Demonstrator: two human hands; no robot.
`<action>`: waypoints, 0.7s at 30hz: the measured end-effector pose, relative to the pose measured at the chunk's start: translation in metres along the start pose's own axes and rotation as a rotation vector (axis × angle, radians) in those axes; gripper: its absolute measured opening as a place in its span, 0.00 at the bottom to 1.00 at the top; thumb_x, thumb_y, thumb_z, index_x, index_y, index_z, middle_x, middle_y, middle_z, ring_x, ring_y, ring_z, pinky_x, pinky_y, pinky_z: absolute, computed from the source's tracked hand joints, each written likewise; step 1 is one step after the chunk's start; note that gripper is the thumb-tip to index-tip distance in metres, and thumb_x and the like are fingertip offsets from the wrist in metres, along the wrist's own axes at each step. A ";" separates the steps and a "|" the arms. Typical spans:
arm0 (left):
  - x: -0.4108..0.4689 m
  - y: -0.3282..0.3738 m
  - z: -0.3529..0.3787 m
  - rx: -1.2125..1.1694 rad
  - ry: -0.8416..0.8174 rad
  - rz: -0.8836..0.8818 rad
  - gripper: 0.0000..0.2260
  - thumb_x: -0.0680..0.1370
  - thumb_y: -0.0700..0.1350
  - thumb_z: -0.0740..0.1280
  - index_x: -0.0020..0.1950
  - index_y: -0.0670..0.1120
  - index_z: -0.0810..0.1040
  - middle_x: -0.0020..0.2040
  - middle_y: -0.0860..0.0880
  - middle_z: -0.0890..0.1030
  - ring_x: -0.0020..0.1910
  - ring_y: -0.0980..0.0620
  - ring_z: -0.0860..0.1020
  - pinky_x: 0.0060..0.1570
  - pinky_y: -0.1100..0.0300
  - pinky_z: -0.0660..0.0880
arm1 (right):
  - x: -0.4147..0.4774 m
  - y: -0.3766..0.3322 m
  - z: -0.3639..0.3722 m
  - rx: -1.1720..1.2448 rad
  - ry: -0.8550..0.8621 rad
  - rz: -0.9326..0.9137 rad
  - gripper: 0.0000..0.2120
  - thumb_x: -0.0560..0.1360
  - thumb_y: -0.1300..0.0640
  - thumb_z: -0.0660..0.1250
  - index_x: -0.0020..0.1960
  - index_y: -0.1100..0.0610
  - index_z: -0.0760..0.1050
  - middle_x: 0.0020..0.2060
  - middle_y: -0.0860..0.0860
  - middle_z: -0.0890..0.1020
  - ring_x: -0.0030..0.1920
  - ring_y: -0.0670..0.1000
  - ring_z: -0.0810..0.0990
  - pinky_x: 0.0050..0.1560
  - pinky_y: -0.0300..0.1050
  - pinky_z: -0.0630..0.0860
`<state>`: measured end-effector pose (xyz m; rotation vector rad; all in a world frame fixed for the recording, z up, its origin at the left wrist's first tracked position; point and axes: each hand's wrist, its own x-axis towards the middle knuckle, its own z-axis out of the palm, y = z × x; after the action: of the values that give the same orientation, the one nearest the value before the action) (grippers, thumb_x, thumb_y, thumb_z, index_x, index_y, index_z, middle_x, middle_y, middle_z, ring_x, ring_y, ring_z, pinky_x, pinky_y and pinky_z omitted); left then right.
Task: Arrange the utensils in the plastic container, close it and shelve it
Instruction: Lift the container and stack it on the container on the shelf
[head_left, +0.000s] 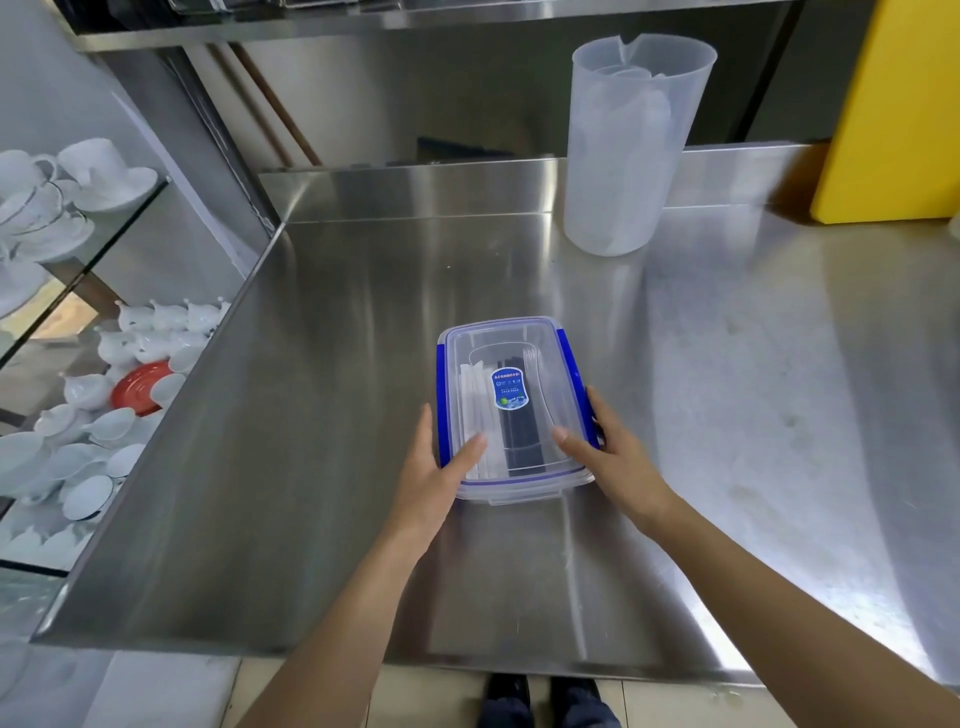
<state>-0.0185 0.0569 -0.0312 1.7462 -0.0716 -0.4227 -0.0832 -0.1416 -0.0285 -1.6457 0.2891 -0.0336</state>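
Two bare hands flank a clear plastic container (511, 410) that sits on the stainless steel counter (311, 441), near its front edge. At far left, glass shelves (104, 249) hold white cups and saucers (62, 197), with a red dish (141, 387) among white bowls lower down. The left hand (436, 467) presses against the container's left blue latch, thumb lying on the lid (524, 343), fingers spread along the side. Inside, white utensils (475, 410) lie left of black ones (522, 441), under a blue label. The right hand (605, 441) grips the right blue latch, thumb on the lid. Behind, well apart, stands a translucent plastic pitcher (623, 145), and a yellow block (893, 114) at far right.
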 end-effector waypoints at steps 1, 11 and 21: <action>-0.002 -0.004 -0.003 -0.068 -0.090 -0.001 0.43 0.64 0.61 0.74 0.73 0.56 0.56 0.67 0.57 0.71 0.60 0.60 0.74 0.57 0.60 0.73 | -0.003 0.002 -0.003 0.014 -0.072 -0.009 0.33 0.71 0.49 0.72 0.69 0.39 0.57 0.55 0.30 0.75 0.57 0.38 0.77 0.45 0.28 0.78; -0.006 -0.011 -0.002 -0.212 -0.260 0.099 0.45 0.62 0.50 0.80 0.72 0.56 0.58 0.67 0.54 0.73 0.64 0.55 0.73 0.51 0.65 0.75 | -0.003 0.013 -0.004 -0.041 -0.202 -0.047 0.52 0.63 0.56 0.78 0.75 0.44 0.47 0.66 0.36 0.67 0.63 0.36 0.72 0.53 0.29 0.75; 0.035 0.065 -0.020 -0.176 -0.249 0.291 0.38 0.65 0.50 0.78 0.70 0.58 0.63 0.66 0.54 0.75 0.64 0.53 0.73 0.53 0.62 0.76 | 0.038 -0.059 -0.010 -0.053 -0.138 -0.213 0.46 0.64 0.58 0.77 0.73 0.45 0.54 0.61 0.31 0.73 0.61 0.38 0.75 0.56 0.37 0.78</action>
<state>0.0324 0.0514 0.0257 1.4756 -0.4481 -0.4160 -0.0386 -0.1555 0.0249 -1.7171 0.0083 -0.0733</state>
